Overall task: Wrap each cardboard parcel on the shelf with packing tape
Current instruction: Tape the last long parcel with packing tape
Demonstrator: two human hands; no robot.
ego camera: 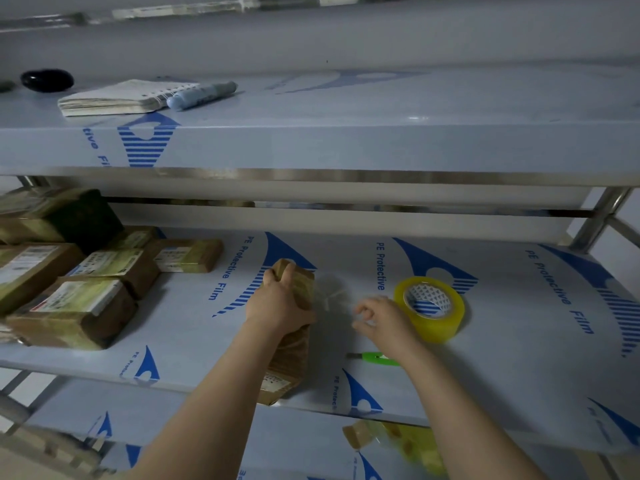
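Parcel [292,351] lies clasped under left hand [277,303] fingers [275,273].

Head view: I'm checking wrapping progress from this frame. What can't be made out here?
All in the head view.
1. Parcel: middle covered by the left hand and forearm; label too small to read.
2. Right hand: blurred; whether it pinches a tape strand cannot be told.
3. Green cutter: handle hidden behind the right wrist.
4. Stacked parcels: cut off by the left edge.

Parcel stack [69,271] blocks left; tape roll [431,308] right; between open.
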